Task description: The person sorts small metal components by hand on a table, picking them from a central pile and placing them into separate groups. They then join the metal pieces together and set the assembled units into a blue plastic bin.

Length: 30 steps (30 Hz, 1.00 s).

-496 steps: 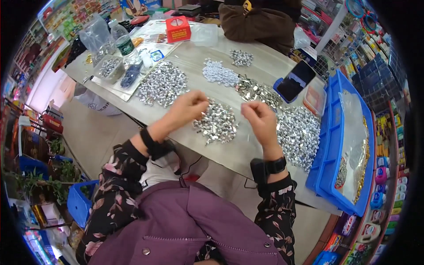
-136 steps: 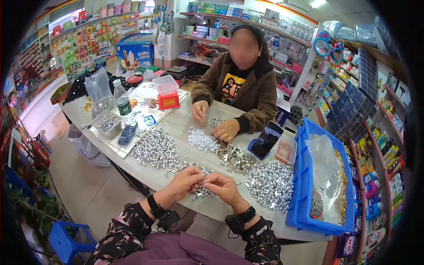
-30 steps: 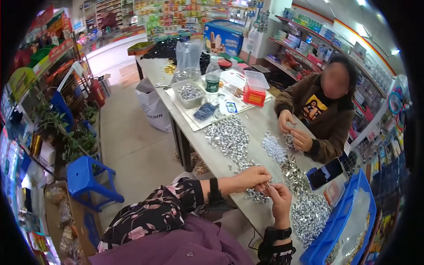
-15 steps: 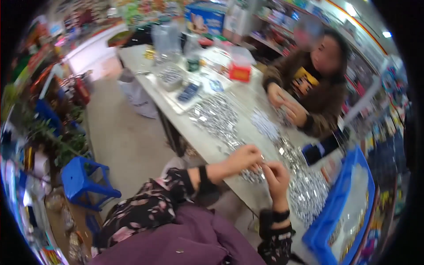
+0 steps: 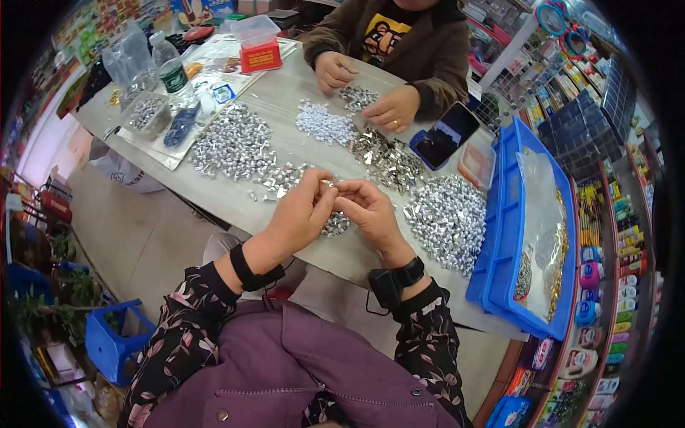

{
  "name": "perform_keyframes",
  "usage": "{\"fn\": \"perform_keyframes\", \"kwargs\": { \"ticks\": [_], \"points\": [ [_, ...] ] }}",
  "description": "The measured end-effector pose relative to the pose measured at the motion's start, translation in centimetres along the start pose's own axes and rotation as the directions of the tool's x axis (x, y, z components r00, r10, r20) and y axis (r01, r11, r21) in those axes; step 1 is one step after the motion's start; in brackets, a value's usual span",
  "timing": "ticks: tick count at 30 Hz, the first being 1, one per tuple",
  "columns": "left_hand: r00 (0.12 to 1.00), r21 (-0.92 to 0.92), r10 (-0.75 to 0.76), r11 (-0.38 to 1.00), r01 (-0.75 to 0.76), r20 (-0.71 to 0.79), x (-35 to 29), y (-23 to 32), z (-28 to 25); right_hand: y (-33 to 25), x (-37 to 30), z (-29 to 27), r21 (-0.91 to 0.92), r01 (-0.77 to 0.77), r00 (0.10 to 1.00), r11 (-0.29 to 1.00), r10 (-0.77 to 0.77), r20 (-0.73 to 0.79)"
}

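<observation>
Where the left hand [image 5: 303,210] and the right hand [image 5: 371,214] meet above the near side of the table [image 5: 282,100], they are drawn in tip to tip; whether a piece is pinched between them is too small to tell. Small metal pieces [image 5: 335,225] lie in a loose heap just beneath the grip, partly hidden by the hands. Each looks light and stiff, with a smooth, shiny skin that is probably slippery, so a fine pinch on its sides seems the best hold. They hardly look fragile, though thin edges might bend under a hard squeeze.

Left of the grip and beyond it, a silver pile [image 5: 235,143] runs into this heap; to its right spreads another pile [image 5: 448,225]. Farther beyond are dull metal clips [image 5: 389,157], white bits [image 5: 325,123] and a co-worker's hand [image 5: 394,109]. The tabletop looks pale, flat and hard. A phone [image 5: 449,135] leans beyond and right of the grip, nearer than a blue crate [image 5: 503,235]; past that stand shop shelves [image 5: 614,285], while a blue stool [image 5: 114,342] sits low to the left
</observation>
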<state>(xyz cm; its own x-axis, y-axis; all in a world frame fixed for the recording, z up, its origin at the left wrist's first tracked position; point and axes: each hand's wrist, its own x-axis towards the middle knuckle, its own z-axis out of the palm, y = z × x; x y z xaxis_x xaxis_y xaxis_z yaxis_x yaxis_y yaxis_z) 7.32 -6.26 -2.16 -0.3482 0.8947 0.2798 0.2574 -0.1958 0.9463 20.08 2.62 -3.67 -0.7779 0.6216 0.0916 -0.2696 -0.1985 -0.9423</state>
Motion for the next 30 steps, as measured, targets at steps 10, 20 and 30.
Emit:
{"fn": "perform_keyframes", "kwargs": {
  "ticks": [10,20,30],
  "points": [
    [0.997,0.258,0.077,0.963,-0.076,0.007,0.2,0.2,-0.3,1.3,0.4,-0.7,-0.101,0.01,1.0,0.995,-0.007,0.024],
    [0.962,0.604,-0.01,0.78,-0.163,0.272,6.2,-1.6,-3.6,0.8,0.7,-0.9,-0.544,0.093,0.989,0.834,-0.141,-0.047],
    [0.891,0.744,0.099,0.513,-0.427,0.443,13.9,-6.6,-2.4,-1.4,0.9,-6.8,-0.726,-0.073,0.867,0.684,-0.316,-0.385]
  ]
}}
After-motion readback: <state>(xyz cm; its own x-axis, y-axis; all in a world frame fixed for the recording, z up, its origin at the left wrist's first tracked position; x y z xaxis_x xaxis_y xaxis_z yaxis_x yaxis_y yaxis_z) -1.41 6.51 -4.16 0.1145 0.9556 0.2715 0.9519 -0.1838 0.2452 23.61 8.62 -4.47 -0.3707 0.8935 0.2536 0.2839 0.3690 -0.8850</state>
